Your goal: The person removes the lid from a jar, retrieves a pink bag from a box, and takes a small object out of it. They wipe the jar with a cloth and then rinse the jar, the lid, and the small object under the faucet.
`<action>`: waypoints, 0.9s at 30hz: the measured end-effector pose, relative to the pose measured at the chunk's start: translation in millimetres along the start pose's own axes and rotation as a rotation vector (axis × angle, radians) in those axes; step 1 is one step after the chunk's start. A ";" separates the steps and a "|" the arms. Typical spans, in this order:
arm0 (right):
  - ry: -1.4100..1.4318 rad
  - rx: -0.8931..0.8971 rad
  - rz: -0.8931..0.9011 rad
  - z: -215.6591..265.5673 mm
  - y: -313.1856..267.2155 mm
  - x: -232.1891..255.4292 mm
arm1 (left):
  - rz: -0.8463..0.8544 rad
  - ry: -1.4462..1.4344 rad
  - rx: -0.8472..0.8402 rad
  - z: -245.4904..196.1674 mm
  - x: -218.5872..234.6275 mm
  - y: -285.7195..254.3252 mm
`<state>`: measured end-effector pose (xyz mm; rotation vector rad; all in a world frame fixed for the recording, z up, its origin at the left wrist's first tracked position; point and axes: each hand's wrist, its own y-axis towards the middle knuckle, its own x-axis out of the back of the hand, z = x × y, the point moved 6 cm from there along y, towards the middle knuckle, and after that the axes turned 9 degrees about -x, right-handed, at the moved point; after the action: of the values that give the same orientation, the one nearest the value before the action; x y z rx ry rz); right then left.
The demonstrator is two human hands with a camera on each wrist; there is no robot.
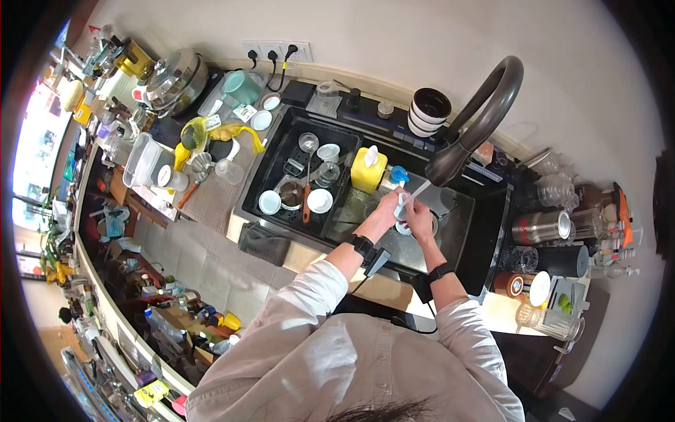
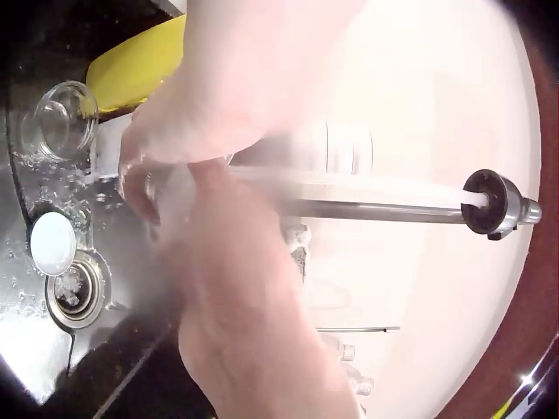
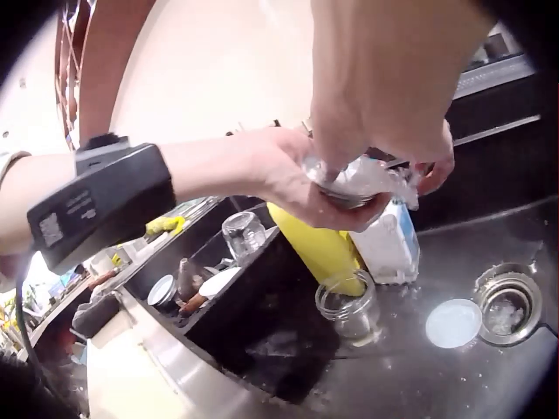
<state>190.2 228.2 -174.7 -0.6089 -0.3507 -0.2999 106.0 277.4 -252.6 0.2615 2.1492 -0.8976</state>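
Under the running water, my left hand (image 1: 383, 214) (image 3: 288, 179) grips a small round item (image 1: 401, 205) (image 3: 345, 196) from its side and below. From above, my right hand (image 1: 420, 224) (image 2: 253, 297) closes its fingers and thumb on the same item; water and fingers hide much of it, so its kind is unclear. In the left wrist view the stream (image 2: 384, 185) runs from the faucet head (image 2: 491, 203) to the hands. Below them in the sink stand a clear glass jar (image 3: 354, 310) and a white disc (image 3: 454, 323) beside the drain (image 3: 508, 305).
A yellow container (image 1: 368, 170) stands at the left of this basin. The left basin holds white lids (image 1: 320, 201), jars and an orange-handled utensil (image 1: 306, 204). The dark faucet (image 1: 485, 105) arches over the sink from behind. Stacked bowls (image 1: 429, 111) stand at the back; bottles and jars crowd the right counter.
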 end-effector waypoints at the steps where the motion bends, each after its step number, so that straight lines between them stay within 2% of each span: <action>1: -0.007 -0.030 0.029 -6.7 3.3 -2.5 | -0.019 0.011 0.014 -0.3 -0.7 -2.3; 2: -0.015 -0.061 0.058 -12.8 5.0 -4.7 | -0.037 0.020 0.030 0.6 -2.2 -4.4; 5: -0.187 0.058 -0.158 -14.1 -0.1 -3.8 | -0.275 0.057 0.057 -3.1 -15.1 -25.9; 8: -0.173 0.095 -0.252 -36.7 6.5 -7.2 | -0.289 0.341 -0.157 -14.7 -32.1 -43.1; 11: 0.012 -0.096 -0.210 -32.0 -5.7 -0.3 | -0.164 1.017 -0.607 -38.0 -52.6 -55.5; 14: 0.069 -0.138 -0.196 -29.4 -10.2 6.6 | -0.119 1.292 -0.789 -41.0 -59.9 -49.5; 17: 0.453 -0.071 -0.084 -31.9 -6.9 7.7 | -0.117 1.578 -0.857 -47.9 -66.1 -50.4; 20: 0.297 0.107 -0.147 -1.3 -25.7 18.4 | -0.327 1.601 -0.552 -37.8 -46.4 -37.5; 21: 0.199 0.153 -0.172 2.3 -27.4 19.3 | -0.339 1.597 -0.407 -29.9 -38.5 -33.2; 24: -0.051 0.322 -0.225 13.0 -38.0 17.8 | -0.092 0.462 0.091 9.4 -21.6 -18.7; 26: -0.163 0.487 -0.243 25.6 -50.0 13.5 | -0.054 0.365 0.135 9.3 -12.4 -13.2; 27: -0.060 0.398 -0.172 33.3 -56.2 13.5 | -0.049 0.339 0.135 10.4 -7.0 -8.0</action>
<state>173.6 202.0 -115.6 -0.1963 -0.5067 -0.3651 113.2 265.3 -248.1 0.4586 2.4155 -1.0917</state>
